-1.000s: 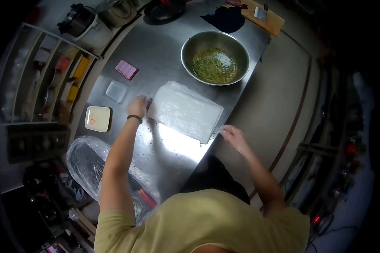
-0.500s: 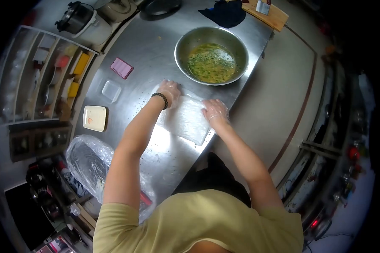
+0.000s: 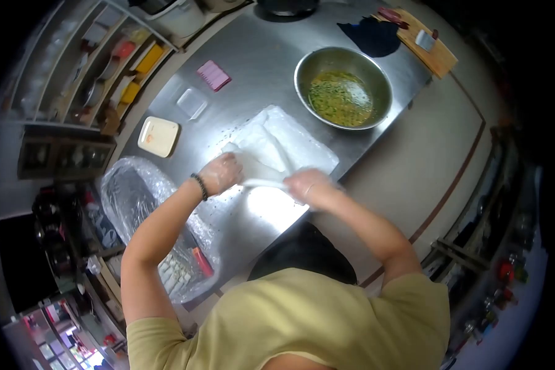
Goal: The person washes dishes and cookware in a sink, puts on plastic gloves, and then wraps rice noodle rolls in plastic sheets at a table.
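A translucent white sheet [image 3: 264, 174] is lifted at its near edge between my two hands, above a flat white stack [image 3: 302, 145] on the steel table. My left hand [image 3: 222, 172], in a clear glove and with a dark bead bracelet at the wrist, has its fingers closed on the sheet's left corner. At the right corner my right hand [image 3: 311, 186], also gloved and blurred by motion, grips the sheet. Beyond the stack stands a large metal bowl [image 3: 300, 80] holding a yellow-green mixture with chopped greens.
Left on the steel table [image 3: 240, 80] are a cream tray [image 3: 158, 137], a clear container [image 3: 192, 103] and a pink phone [image 3: 214, 75]. A plastic-lined tub [image 3: 129, 185] holds white rolls. A dark cloth [image 3: 370, 37] and a wooden board [image 3: 444, 58] lie at the far right.
Both hands have drawn back toward my body, lifting the sheet's near edge off the stack. The view has shifted, so more of the plastic-lined tub and its white rolls shows.
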Available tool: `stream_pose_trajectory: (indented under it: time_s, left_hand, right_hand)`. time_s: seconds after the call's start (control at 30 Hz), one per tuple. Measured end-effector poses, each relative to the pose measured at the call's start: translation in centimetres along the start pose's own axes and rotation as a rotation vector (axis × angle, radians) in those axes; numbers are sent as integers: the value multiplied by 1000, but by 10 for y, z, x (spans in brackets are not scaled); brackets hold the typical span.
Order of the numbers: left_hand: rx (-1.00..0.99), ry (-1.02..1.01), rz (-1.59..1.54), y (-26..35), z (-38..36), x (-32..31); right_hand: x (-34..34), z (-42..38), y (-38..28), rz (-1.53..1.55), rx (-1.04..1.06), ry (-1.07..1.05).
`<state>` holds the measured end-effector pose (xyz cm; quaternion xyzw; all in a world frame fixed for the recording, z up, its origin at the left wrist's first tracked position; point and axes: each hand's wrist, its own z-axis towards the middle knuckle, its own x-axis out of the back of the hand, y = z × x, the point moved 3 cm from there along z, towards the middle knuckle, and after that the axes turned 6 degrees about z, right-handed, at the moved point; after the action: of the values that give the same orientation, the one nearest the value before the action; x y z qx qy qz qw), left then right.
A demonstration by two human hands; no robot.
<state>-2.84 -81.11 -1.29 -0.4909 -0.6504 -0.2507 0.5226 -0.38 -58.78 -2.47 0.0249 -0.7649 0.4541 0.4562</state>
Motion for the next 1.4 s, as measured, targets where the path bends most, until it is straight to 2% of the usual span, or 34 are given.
stream_pose_trajectory:
  time_s: [0.03,0.07,0.1,0.13,0.2,0.23,0.3,0.37,0.43,0.5,0.53,0.63,0.73,0.8,0.83,0.9,1.0,1.1,1.13,1.2,1.27,1.3,1.37,1.4]
  left_hand:
    - [16,-6,2,8,-24,-4]
    - [58,79,-50,15,-49,-7]
    - [95,168,-100,21,-69,-12]
    - [97,166,-98,31,-89,-22]
    - [260,164,-136,47,-118,-49]
    - [267,173,-139,54,-125,-63]
    - [462,119,-95,74,-139,-93]
    - [490,132,-67,94,-145,-107]
    - [716,48,-171,101,-151,-117]
    - [943,96,-266,105,-150,-104]
    - [987,146,-312,107,-145,-92]
    - [1143,263,-425,107,-126,-82]
    - [1235,231,-582,101,-104,-82]
    - [1249,220,-623,90,-87,-77]
    - [1281,227,-693,85,-80,-75]
    - [1318,233,-764,76,-68,-66]
    - [1440,161,-1051,57,-52,-74]
    - [1553,133,-1021,38,-30,-88]
    - [1578,117,-1048,32,-21,-93]
    - [1621,96,-1052,26,-2,-97]
    - [1693,151,-1038,24,14,-99]
    - [1701,130,-1028,24,20,-94]
    - [1727,-51,-994,20,29,-87]
    - [1723,12,-962,20,29,-89]
  right_hand:
    - [-11,3,-25,-83,-15,-93]
    - [-20,4,-53,-207,79,-153]
    - [-41,10,-72,-211,65,-263]
    - [-54,11,-90,-241,161,-346]
    - [-70,22,-122,-172,157,-426]
    - [-81,28,-129,-182,156,-433]
    - [-128,40,-129,-239,122,-512]
    - [-164,45,-128,-308,97,-593]
    - [-176,47,-127,-363,89,-634]
    - [-168,32,-138,-427,99,-660]
    - [-170,24,-139,-434,101,-680]
    - [-173,24,-142,-415,49,-577]
    - [-184,25,-134,-441,18,-558]
    - [-170,21,-126,-234,86,-422]
    - [-159,19,-115,-244,81,-422]
    - [-126,19,-84,-32,-16,-354]
    - [-79,23,-5,96,-221,-163]
    - [-25,24,57,122,-378,87]
    - [-12,26,71,127,-371,78]
    - [7,30,96,351,-480,101]
    - [21,36,106,324,-452,88]
    - [25,37,109,286,-431,91]
    - [29,41,118,278,-402,84]
    - [30,44,123,303,-373,64]
